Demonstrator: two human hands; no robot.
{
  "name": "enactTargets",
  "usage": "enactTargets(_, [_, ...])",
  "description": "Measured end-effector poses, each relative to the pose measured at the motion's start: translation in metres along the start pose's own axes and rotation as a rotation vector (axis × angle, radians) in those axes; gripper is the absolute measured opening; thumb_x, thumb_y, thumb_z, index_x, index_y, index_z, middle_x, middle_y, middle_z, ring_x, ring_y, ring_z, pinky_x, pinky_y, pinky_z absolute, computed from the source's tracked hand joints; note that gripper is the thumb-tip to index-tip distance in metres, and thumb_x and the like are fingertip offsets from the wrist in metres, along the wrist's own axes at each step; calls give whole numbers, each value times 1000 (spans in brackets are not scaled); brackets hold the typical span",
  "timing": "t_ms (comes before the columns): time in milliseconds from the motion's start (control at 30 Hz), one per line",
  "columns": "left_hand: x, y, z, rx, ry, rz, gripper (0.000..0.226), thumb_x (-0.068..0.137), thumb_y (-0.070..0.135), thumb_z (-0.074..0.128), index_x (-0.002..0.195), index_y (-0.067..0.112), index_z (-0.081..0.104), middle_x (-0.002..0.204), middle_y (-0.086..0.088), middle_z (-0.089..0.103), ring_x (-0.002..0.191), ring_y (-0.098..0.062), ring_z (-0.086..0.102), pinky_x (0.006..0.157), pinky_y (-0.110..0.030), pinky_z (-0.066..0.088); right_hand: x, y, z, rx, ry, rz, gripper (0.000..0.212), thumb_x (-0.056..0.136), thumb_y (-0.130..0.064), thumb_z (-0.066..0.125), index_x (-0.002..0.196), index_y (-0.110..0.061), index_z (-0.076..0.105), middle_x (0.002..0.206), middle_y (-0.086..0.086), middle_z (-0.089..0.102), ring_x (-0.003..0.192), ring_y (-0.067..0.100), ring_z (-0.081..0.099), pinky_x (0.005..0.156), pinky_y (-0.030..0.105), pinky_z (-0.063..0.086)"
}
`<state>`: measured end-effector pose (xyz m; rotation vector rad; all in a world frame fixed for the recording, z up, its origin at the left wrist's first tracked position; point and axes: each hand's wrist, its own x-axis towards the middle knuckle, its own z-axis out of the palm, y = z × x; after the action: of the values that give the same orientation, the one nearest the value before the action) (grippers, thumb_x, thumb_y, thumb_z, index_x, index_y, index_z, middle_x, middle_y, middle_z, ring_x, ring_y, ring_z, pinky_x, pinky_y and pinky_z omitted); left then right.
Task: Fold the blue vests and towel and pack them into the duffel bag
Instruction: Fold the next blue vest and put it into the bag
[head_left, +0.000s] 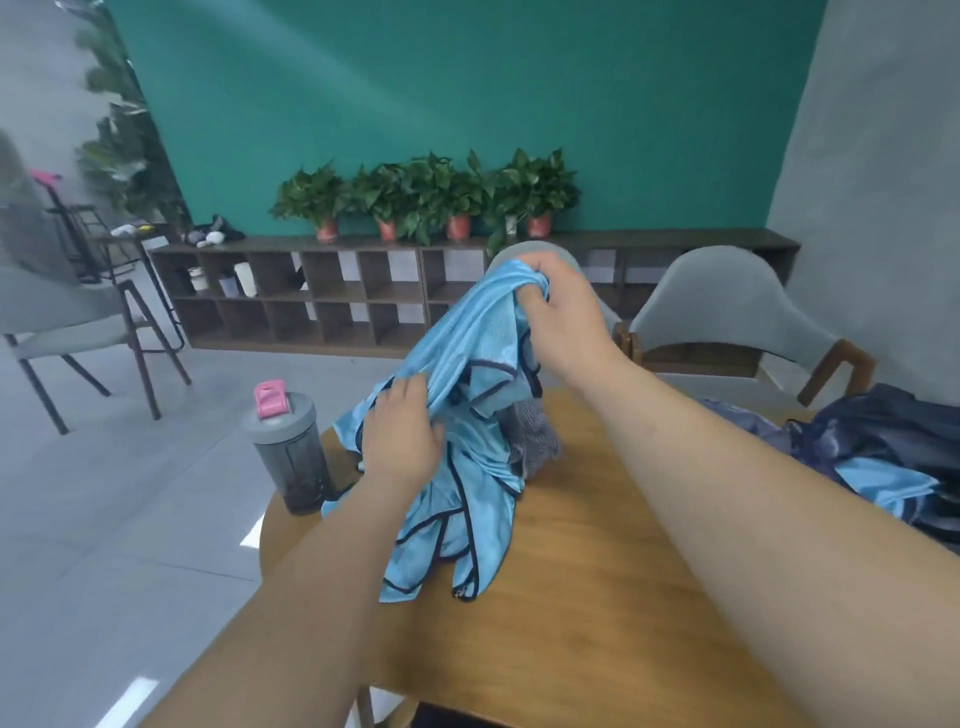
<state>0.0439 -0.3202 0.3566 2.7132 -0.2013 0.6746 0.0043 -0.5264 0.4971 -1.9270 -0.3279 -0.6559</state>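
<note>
A light blue vest (467, 358) with dark navy trim hangs crumpled above the wooden table (597, 597). My right hand (563, 306) grips its bunched top, lifted high. Lower down, my left hand (402, 431) holds a fold of the same fabric at the vest's left side. The vest's lower end trails onto the table. Behind it lies a grey towel (535, 436), partly hidden. At the right edge sits the dark navy duffel bag (893, 431), with another light blue vest (883, 483) lying at its opening.
A grey shaker bottle (291, 452) with a pink cap stands at the table's left edge, close to my left arm. Two grey chairs (727, 306) stand beyond the table. Another chair (62, 322) is at the far left. A low shelf (363, 296) with potted plants lines the green wall.
</note>
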Motion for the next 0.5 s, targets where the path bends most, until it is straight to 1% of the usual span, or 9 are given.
enactTargets(67, [18,-4,-21,22,-71,-160,23,101,28,59,118,12,57,108,-11,63,97,-37,60,81,-44,51,16,-27,-16,114,101,-33,22,107,-11,46,108,-24,64,104,-9,67,85,-6,59,72,13,45])
enactTargets(100, [25,-6,-30,8,-101,-207,19,102,28,56,111,12,60,100,-11,64,89,-37,60,76,-43,51,23,-37,-24,143,153,-59,21,107,-12,46,107,-25,63,104,-9,67,86,-6,59,74,12,45])
enactTargets(133, [31,-8,-39,-25,-96,-221,16,103,26,54,107,12,61,96,-12,66,83,-36,60,73,-42,52,30,-45,-33,162,201,-90,20,107,-13,47,105,-25,63,104,-9,67,87,-6,59,76,12,46])
enactTargets(200, [37,-4,-55,-187,-4,-195,12,102,16,50,107,14,60,93,-12,66,79,-34,59,70,-43,52,39,-54,-51,208,283,-116,17,106,-14,49,105,-24,63,103,-9,67,87,-4,61,79,13,48])
enactTargets(300, [36,24,-79,-544,151,-166,25,96,2,40,110,16,55,89,-8,62,73,-27,57,62,-39,46,47,-49,-78,247,428,-103,16,103,-14,49,104,-22,63,99,-8,65,85,-3,61,80,16,50])
enactTargets(367, [34,50,-89,-693,224,-154,30,90,-4,35,105,15,53,87,-4,60,70,-18,52,59,-34,42,45,-36,-95,268,521,-65,16,101,-15,49,103,-22,63,97,-7,65,86,2,61,80,19,51])
enactTargets(433, [29,76,-87,-790,279,-138,33,88,-7,35,103,17,52,85,2,58,67,-7,49,58,-26,39,30,-11,-106,252,524,25,14,102,-20,51,101,-25,64,97,-4,66,86,9,61,79,26,51])
enactTargets(467, [24,88,-82,-821,280,-129,33,89,-7,36,104,18,51,84,4,57,65,-4,49,56,-25,39,16,8,-107,231,491,70,15,102,-23,52,99,-28,65,97,-3,67,86,12,62,79,30,52])
enactTargets(500, [19,98,-70,-833,255,-115,31,91,-5,38,105,19,51,83,4,58,64,-3,50,57,-27,39,-2,31,-107,189,445,110,15,103,-25,52,98,-30,66,97,-2,69,88,14,63,81,34,53])
